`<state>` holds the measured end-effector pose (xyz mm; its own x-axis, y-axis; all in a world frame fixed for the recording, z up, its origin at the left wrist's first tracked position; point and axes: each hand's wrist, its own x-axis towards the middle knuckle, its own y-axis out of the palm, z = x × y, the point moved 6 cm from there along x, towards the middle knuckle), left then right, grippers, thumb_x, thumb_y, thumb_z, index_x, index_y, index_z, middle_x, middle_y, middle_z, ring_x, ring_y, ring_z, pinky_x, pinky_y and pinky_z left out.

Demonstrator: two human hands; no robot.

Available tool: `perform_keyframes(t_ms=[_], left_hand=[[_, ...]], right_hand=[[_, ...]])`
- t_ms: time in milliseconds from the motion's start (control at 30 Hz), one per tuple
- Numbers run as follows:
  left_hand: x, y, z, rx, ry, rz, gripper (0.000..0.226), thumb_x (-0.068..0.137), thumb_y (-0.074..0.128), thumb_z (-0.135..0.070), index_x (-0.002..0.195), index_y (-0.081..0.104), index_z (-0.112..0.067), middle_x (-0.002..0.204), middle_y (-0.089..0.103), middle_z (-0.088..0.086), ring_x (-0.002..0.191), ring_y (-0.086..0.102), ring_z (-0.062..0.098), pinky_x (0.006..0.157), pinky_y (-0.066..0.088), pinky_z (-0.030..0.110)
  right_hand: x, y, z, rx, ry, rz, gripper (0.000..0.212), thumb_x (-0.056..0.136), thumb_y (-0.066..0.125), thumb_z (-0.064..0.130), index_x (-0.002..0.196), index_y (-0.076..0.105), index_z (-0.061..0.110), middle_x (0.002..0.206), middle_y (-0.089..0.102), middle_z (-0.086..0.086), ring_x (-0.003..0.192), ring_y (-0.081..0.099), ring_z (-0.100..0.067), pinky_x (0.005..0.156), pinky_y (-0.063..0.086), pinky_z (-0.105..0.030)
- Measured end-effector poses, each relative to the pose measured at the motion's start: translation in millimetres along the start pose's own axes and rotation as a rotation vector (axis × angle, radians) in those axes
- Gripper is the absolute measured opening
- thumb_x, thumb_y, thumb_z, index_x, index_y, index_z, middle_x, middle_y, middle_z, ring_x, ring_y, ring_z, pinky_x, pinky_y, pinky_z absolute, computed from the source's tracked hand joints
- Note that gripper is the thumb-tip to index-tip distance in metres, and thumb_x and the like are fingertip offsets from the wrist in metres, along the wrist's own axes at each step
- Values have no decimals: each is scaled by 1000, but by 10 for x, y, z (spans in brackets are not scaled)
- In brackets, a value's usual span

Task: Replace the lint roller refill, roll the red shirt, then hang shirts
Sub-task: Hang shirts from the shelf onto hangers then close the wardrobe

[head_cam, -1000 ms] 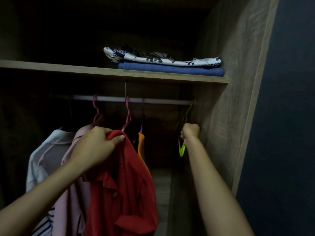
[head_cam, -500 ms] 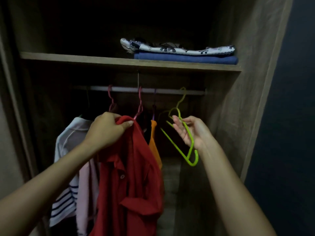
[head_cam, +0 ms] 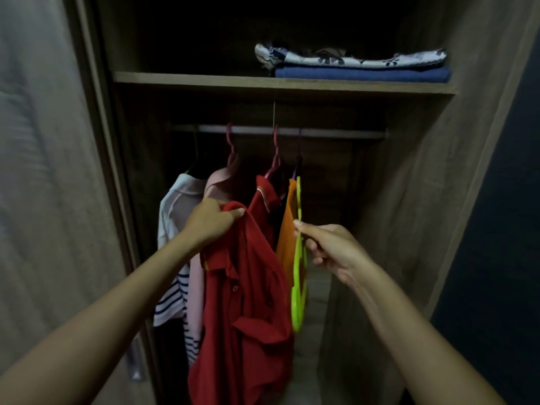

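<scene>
A red polo shirt (head_cam: 248,302) hangs down in front of the open wardrobe, bunched at the shoulder in my left hand (head_cam: 211,222). My right hand (head_cam: 330,248) pinches a lime green hanger (head_cam: 298,273), which is off the rail and seen edge-on just right of the red shirt. Behind them the metal rail (head_cam: 336,133) carries a white striped shirt (head_cam: 172,229), a pink shirt (head_cam: 195,287) and an orange shirt (head_cam: 286,229) on hangers.
A wooden shelf (head_cam: 204,81) above the rail holds folded cloth (head_cam: 359,67), blue under a patterned piece. The wardrobe's right wall (head_cam: 438,200) stands close to my right arm. A door panel (head_cam: 43,200) fills the left.
My right hand took the green hanger off the right end of the rail and brought it left, beside the red shirt. The view has dropped and pulled back a little.
</scene>
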<state>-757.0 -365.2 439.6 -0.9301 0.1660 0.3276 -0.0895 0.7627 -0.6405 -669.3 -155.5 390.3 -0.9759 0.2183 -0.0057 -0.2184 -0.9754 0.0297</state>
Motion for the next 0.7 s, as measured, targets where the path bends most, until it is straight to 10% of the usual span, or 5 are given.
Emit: perform_keyframes(t_ms=[233, 400, 700], left_hand=[[-141, 89, 283, -110, -59, 81, 32, 85, 66, -37, 75, 68, -7, 73, 69, 13, 69, 64, 26, 65, 51, 37], [-197, 114, 401, -169, -64, 110, 62, 61, 64, -61, 81, 70, -3, 83, 71, 20, 75, 64, 27, 75, 53, 45], [-445, 60, 309, -360, -63, 219, 34, 83, 68, -32, 86, 69, 2, 93, 69, 27, 77, 62, 24, 87, 50, 51]], right_hand=[[-310, 347, 162, 137, -70, 38, 39, 92, 62, 33, 59, 52, 14, 49, 48, 1, 37, 39, -6, 37, 34, -17], [-480, 565, 268, 481, 16, 78, 25, 96, 56, 29, 79, 56, 10, 46, 55, 0, 37, 49, -6, 36, 40, -17], [-549, 975, -160, 902, 216, -21, 32, 100, 48, 20, 75, 54, 0, 46, 62, -4, 35, 55, -7, 37, 44, -13]])
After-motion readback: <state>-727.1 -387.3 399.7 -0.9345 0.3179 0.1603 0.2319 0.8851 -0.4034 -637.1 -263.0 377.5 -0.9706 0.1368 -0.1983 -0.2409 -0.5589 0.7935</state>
